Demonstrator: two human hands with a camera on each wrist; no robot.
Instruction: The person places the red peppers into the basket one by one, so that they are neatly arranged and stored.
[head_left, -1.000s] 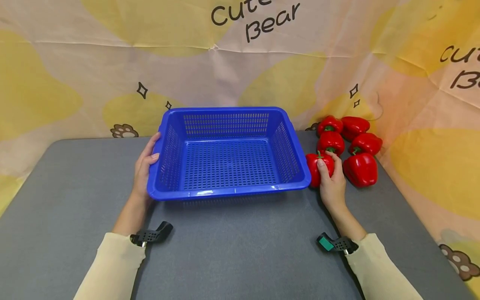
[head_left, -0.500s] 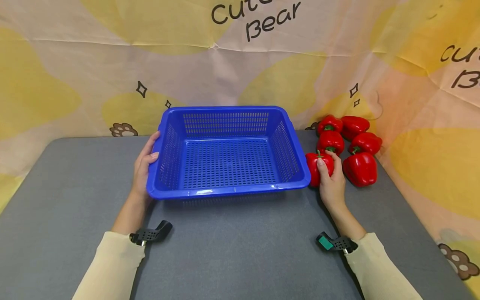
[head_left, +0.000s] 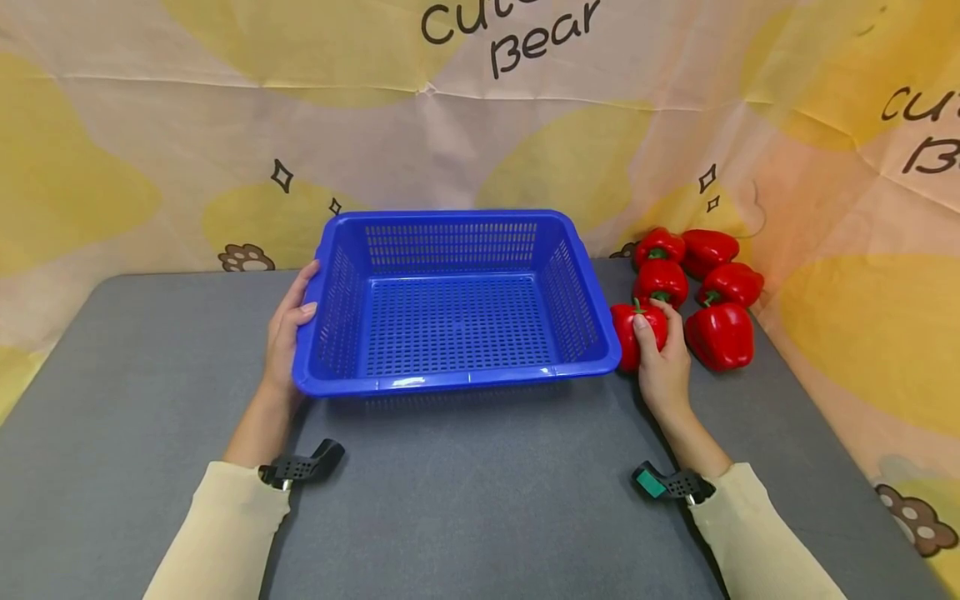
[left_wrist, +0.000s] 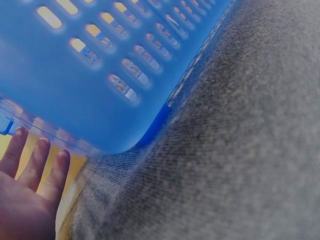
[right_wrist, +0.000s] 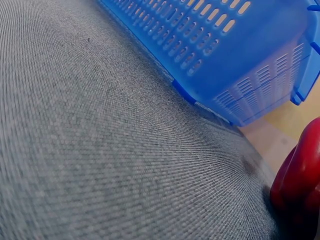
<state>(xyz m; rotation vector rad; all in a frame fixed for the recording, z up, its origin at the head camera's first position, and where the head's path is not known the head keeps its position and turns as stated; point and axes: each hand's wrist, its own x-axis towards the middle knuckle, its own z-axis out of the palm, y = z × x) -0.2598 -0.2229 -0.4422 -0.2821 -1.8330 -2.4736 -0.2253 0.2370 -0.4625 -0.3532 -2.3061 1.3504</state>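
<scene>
A blue plastic basket [head_left: 457,382] with slotted walls stands on the grey table, nothing inside it. My left hand [head_left: 287,337] lies along its left end, thumb at the rim. In the left wrist view, straight fingers [left_wrist: 32,162] reach the basket's side just under the rim. To the right of the basket, my right hand [head_left: 666,367] grips a red bell pepper [head_left: 625,337] with a green stem, thumb on the near side. The right wrist view shows part of this pepper [right_wrist: 300,175] at its right edge, the hand itself out of frame.
Several more red bell peppers [head_left: 720,337] sit in a cluster at the back right, beside and behind my right hand. A printed cloth [head_left: 420,150] hangs behind the grey table [head_left: 480,500] and down its right side.
</scene>
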